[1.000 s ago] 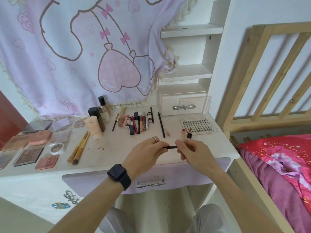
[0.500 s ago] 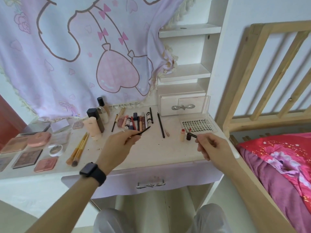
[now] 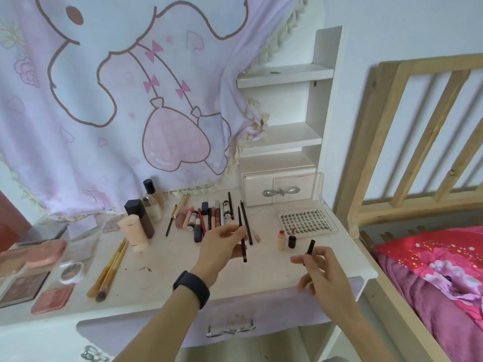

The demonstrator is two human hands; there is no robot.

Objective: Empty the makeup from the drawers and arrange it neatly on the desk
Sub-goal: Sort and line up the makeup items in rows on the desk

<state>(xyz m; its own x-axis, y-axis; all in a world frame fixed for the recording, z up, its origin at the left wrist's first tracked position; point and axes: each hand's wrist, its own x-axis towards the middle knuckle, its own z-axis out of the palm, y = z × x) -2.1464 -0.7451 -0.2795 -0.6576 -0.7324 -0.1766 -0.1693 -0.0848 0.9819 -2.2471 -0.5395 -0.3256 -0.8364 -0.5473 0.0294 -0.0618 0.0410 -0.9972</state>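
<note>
My left hand (image 3: 222, 242) pinches a thin black makeup pencil (image 3: 243, 236) over the white desk (image 3: 162, 257), its tip pointing back toward a row of lipsticks and pencils (image 3: 209, 216). Another black pencil (image 3: 247, 223) lies just right of it. To the right, my right hand (image 3: 317, 267) holds a short black cap (image 3: 311, 247) upright between its fingertips, near two small lip tint bottles (image 3: 286, 237). The lilac desk drawer (image 3: 230, 309) below is closed, as is the small white drawer (image 3: 281, 190) at the back.
Bottles and a beige tube (image 3: 134, 231) stand at the back left, brushes (image 3: 111, 267) and several palettes (image 3: 49, 300) further left. A clear lash tray (image 3: 305, 220) sits at the right. A wooden bed frame (image 3: 392, 158) borders the desk's right side.
My hands pulled the cap off the pencil and moved apart. My left hand carried the pencil back toward the row and turned it lengthwise; my right hand holds the cap upright.
</note>
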